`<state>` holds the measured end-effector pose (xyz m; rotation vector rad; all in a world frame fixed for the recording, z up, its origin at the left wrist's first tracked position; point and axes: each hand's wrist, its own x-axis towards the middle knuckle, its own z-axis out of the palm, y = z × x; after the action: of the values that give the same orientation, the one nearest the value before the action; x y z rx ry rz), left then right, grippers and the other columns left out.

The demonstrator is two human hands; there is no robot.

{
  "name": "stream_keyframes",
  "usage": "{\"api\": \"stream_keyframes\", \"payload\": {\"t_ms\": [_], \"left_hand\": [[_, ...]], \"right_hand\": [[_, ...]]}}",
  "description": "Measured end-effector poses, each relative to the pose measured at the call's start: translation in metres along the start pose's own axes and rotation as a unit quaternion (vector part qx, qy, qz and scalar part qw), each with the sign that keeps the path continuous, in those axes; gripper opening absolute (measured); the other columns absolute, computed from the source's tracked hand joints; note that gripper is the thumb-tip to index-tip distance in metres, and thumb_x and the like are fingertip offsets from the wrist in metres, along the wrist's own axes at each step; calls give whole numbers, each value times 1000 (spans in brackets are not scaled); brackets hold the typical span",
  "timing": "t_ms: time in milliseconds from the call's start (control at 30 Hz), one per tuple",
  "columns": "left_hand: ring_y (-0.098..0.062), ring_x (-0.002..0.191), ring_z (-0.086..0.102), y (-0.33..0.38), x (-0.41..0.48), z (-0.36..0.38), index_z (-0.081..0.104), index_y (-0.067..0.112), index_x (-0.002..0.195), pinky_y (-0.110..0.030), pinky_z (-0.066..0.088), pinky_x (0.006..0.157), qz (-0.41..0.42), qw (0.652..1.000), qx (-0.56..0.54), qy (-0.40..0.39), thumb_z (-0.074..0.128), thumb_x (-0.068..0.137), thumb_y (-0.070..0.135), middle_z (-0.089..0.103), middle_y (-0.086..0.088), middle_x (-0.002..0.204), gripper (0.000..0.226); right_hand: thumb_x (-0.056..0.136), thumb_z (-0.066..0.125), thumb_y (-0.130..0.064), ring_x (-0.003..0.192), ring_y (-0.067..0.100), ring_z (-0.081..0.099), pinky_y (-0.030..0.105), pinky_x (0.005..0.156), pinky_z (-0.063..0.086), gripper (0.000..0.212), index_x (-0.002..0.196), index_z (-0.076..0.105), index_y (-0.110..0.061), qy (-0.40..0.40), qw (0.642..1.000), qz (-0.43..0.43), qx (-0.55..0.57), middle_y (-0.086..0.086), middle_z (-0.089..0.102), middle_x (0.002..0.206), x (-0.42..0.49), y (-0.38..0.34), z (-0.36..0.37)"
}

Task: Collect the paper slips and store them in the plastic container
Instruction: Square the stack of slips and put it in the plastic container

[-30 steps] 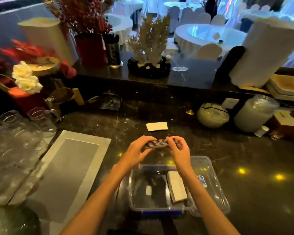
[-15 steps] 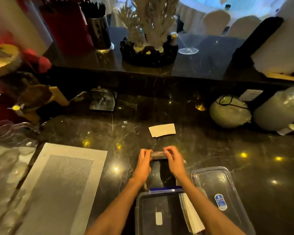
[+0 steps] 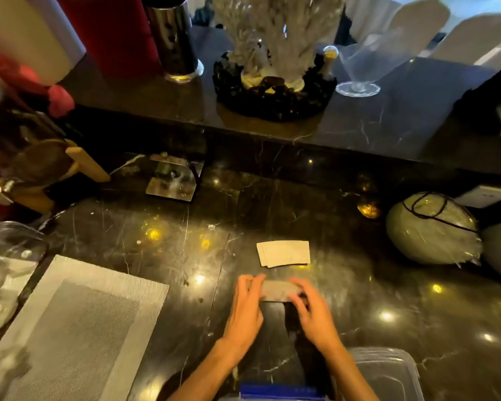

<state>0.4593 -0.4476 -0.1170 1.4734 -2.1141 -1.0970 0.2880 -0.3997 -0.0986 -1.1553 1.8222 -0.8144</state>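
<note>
Paper slips [image 3: 279, 290] — a squared bundle — are held between both hands low over the dark marble tabletop [image 3: 388, 285], just short of a second, loose batch of slips [image 3: 283, 253] lying flat farther out. The left hand [image 3: 245, 311] pinches the bundle's left end, the right hand [image 3: 313, 315] its right end; each grip is closed on the bundle, fingers curled over the top edge. Motion blur hides the exact finger contact.

Judged purpose of the hold: pressure from both ends keeps the slips aligned as one block, and the position near the loose batch suggests the bundle is to be joined with it before storage.

Orientation: the bundle's long axis runs left to right across the view, roughly parallel to the tabletop's raised back ledge [image 3: 301, 131]. Its broad face looks tilted up toward the camera, though blur makes this uncertain. The loose batch shares the same left-right long axis and is slightly fanned at its left edge.

Plastic container [image 3: 281, 392] — only its blue-edged rim shows at the bottom of the view, between the forearms; its clear lid [image 3: 388, 371] lies just to the right. Neither batch of slips is in it; the contents are out of view.
</note>
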Motion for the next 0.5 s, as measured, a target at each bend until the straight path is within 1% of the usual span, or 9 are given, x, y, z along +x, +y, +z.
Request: {"api": "stream_keyframes", "payload": {"t_ms": [67, 100, 167, 200, 267, 333, 400, 433, 500], "left_hand": [[-15, 116, 43, 23, 28, -4, 43, 21, 138, -27, 44, 102, 4, 998, -29, 47, 47, 80, -13, 32, -1, 129, 68], [-17, 116, 42, 34, 45, -6, 46, 19, 137, -27, 43, 101, -7, 998, -32, 57, 46, 80, -14, 32, -4, 130, 66], [-24, 119, 38, 55, 78, -11, 51, 13, 133, -25, 35, 100, -37, 998, -21, 49, 46, 81, -14, 35, -11, 130, 59], [-27, 121, 35, 62, 90, -12, 53, 13, 129, -26, 31, 100, -57, 998, 5, 41, 48, 83, -11, 35, -12, 129, 53], [-31, 127, 29, 67, 107, -11, 55, 15, 125, -35, 29, 103, -107, 991, 74, 23, 50, 88, -1, 31, -13, 134, 41], [-33, 132, 25, 66, 115, -10, 53, 18, 126, -42, 29, 105, -152, 983, 104, -11, 50, 93, 5, 28, -13, 140, 36], [-34, 131, 27, 65, 118, -8, 50, 19, 128, -43, 32, 104, -180, 978, 89, -47, 48, 95, 6, 30, -15, 139, 36], [-34, 129, 28, 63, 118, -7, 49, 18, 128, -42, 34, 103, -184, 978, 76, -57, 46, 95, 4, 31, -15, 137, 36], [-33, 128, 28, 61, 118, -5, 46, 17, 128, -35, 35, 97, -188, 979, 46, -60, 46, 91, -3, 32, -16, 135, 43]], "right_hand": [[93, 61, -3, 91, -11, 56, -1, 79, 38, 36, 121, 59, -25, 56, 998, -24, -12, -16, 58, 106, 27, -6, -14], [91, 62, -2, 92, -11, 53, -1, 79, 37, 38, 122, 60, -24, 72, 997, -31, -25, -18, 54, 105, 41, -9, -22], [89, 63, -4, 90, -1, 51, 7, 81, 35, 40, 125, 61, -24, 75, 995, -20, -59, -9, 47, 103, 69, -14, -34], [89, 63, -6, 86, 5, 51, 12, 82, 36, 41, 125, 62, -25, 65, 995, -1, -75, -5, 44, 104, 81, -15, -38], [89, 63, -9, 78, 8, 51, 19, 84, 40, 41, 126, 62, -28, 40, 994, 33, -97, 0, 40, 108, 99, -13, -39], [90, 63, -10, 81, 12, 54, 27, 94, 46, 39, 126, 64, -26, 23, 993, 58, -104, 3, 37, 112, 109, -8, -39], [90, 63, -10, 96, 24, 59, 36, 101, 47, 38, 125, 65, -25, 11, 992, 78, -98, 7, 44, 116, 113, -3, -39], [90, 63, -9, 100, 28, 61, 41, 100, 48, 37, 124, 65, -24, 8, 992, 83, -92, 11, 52, 117, 114, -2, -38], [89, 62, -7, 102, 27, 65, 45, 95, 52, 35, 121, 66, -20, 9, 994, 85, -70, 12, 67, 114, 114, -3, -35]]}}
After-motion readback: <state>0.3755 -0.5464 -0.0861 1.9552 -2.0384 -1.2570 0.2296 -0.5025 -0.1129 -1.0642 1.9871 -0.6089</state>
